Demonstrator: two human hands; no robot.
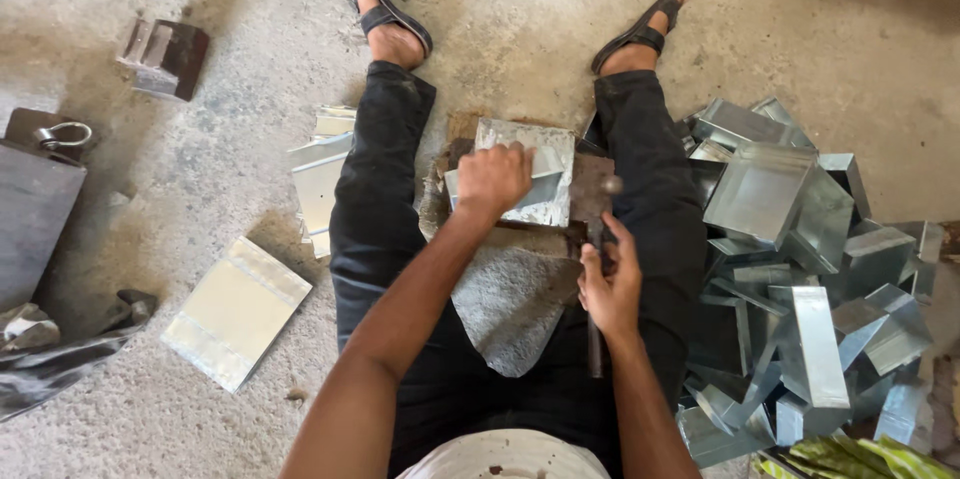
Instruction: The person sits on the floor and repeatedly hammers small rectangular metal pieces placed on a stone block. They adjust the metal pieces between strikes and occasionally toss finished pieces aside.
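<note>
I sit on a concrete floor with my legs spread. My left hand (492, 179) presses on a bent galvanized sheet-metal piece (540, 171), holding it down on a rusty iron block (592, 189) between my legs. My right hand (610, 284) is closed around the handle of a hammer (598, 239); its head sits just right of the metal piece, by the block's right edge. A grey cloth pad (510, 304) lies under the block.
A large heap of folded sheet-metal boxes (800, 269) fills the floor on my right. Flat sheets (237, 311) and stacked pieces (322, 179) lie on my left. A dark metal block (165, 57) and a slab with a shackle (40, 189) sit farther left.
</note>
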